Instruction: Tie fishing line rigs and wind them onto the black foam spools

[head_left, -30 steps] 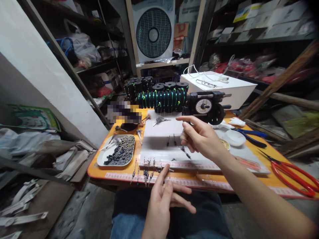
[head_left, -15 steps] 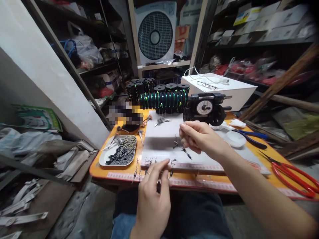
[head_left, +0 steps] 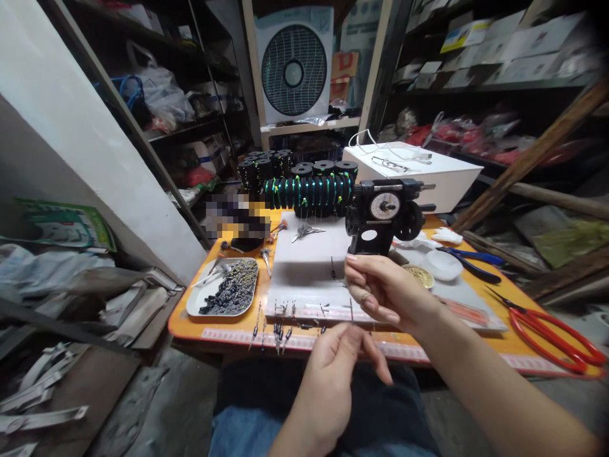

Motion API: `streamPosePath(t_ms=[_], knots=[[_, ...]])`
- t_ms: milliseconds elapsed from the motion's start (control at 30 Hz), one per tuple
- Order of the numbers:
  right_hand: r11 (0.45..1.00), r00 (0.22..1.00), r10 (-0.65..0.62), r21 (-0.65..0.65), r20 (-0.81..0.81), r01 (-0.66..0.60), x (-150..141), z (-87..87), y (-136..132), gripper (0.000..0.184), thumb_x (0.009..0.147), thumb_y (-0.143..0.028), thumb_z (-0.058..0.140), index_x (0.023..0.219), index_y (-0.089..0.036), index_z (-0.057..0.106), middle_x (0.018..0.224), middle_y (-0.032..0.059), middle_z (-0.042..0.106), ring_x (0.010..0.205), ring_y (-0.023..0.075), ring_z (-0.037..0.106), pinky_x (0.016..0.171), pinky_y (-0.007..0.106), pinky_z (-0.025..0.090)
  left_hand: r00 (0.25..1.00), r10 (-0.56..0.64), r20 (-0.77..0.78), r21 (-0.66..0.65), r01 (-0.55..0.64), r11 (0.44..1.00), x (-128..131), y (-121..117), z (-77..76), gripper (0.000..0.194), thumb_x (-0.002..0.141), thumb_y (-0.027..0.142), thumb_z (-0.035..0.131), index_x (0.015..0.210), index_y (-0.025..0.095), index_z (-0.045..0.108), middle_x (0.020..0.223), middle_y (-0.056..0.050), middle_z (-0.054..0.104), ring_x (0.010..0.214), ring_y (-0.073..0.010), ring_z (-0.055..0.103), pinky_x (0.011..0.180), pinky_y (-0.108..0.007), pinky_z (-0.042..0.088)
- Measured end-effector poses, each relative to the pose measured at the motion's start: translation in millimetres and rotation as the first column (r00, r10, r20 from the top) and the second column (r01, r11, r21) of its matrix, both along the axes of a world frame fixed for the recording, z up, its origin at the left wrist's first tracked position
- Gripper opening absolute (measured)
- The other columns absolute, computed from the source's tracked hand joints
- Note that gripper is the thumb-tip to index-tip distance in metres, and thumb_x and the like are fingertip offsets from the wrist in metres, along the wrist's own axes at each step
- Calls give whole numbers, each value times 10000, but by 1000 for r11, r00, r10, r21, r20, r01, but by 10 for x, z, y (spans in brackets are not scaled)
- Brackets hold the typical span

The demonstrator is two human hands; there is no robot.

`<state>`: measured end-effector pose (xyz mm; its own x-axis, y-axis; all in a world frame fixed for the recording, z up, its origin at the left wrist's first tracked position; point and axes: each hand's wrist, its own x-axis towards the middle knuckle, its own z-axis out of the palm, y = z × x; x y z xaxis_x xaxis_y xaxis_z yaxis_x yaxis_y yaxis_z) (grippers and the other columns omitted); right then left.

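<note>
My left hand [head_left: 328, 374] is low at the table's front edge, thumb and index finger pinched together. A thin dark wire-like piece [head_left: 351, 310] stands up from that pinch, toward my other hand. Just above, my right hand [head_left: 378, 289] has its thumb and index finger pressed together; what they hold is too small to make out. To the left, several small black pieces on thin stems [head_left: 280, 333] lie along the front edge of the white board [head_left: 304, 279]. Another such piece [head_left: 333, 268] is on the board behind my hands.
Behind my hands stands a black winder with a dial [head_left: 384, 206], joined to a row of black spools wound with green line [head_left: 311, 192]. A tray [head_left: 190, 308] of small black and yellow pieces sits left. Right are a bowl of golden bits [head_left: 419, 275], pliers [head_left: 476, 266] and red-handled scissors [head_left: 518, 324].
My left hand has moved right and closed its fingers into a pinch below my right hand. My right hand has dropped slightly. Several black pieces my left hand covered now show.
</note>
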<state>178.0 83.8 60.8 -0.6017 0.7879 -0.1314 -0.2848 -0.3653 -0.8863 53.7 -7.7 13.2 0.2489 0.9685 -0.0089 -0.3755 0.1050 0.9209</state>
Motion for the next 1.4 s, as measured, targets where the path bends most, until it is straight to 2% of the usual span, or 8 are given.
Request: streamPosePath(t_ms=[100,200,700,800,933,1067,1200,1400], knots=[[999,999,16,-42,-36,-17,-29,-59,13,381,882,-417,552,616,-169,438,430,-32,511,226,4,267,231,88,152,900,-108,422,-121,174,977,17,-158,-169,377,966,373,432,769,115,623,670,-81,714,646,-168,679,764,-314,487],[999,999,29,-38,-17,-30,-34,-60,17,377,882,-418,547,620,-169,443,428,-33,506,227,5,271,232,84,151,794,-132,593,-135,260,956,13,-240,-306,386,967,389,415,847,95,635,809,-167,761,707,-235,742,714,-325,544],[999,999,34,-10,-4,-34,-14,-44,1,371,885,-418,556,629,-164,472,431,-33,510,233,4,270,241,88,146,746,-228,625,-104,370,923,-63,-287,-365,401,969,399,408,886,102,664,823,-168,761,744,-245,746,692,-295,557],[998,999,13,56,41,-15,-6,-4,-22,341,885,-423,564,681,-150,551,442,-26,528,239,5,285,246,87,159,815,-208,541,-79,296,952,-115,-248,-296,396,972,364,409,982,90,695,941,-167,757,856,-247,736,797,-332,549],[973,982,-37,232,183,-7,42,75,-66,327,906,-450,552,884,-146,670,445,-46,514,247,6,286,252,95,191,986,-33,161,29,28,999,-190,-101,-77,391,948,286,493,1300,123,547,1104,-128,722,1140,-253,619,1064,-391,378],[944,947,-69,327,314,-40,68,153,-100,385,902,-493,546,946,-144,704,422,-57,460,263,20,291,246,113,218,991,124,-43,39,-123,992,-177,80,131,400,982,351,410,1343,180,398,944,-100,742,844,-227,725,784,-335,525],[940,932,-92,339,350,-35,58,187,-109,406,895,-507,549,955,-142,714,411,-56,444,268,25,291,241,116,223,987,104,-125,61,-97,993,-148,192,236,273,978,404,395,1129,182,444,764,-50,723,527,-172,696,470,-219,458],[983,982,-14,181,188,-21,21,123,-91,324,872,-448,600,893,-140,697,427,-48,511,242,13,299,237,95,225,998,48,-47,79,-45,996,-126,229,193,160,969,368,440,1006,213,440,584,32,666,390,-139,626,366,-171,425]])
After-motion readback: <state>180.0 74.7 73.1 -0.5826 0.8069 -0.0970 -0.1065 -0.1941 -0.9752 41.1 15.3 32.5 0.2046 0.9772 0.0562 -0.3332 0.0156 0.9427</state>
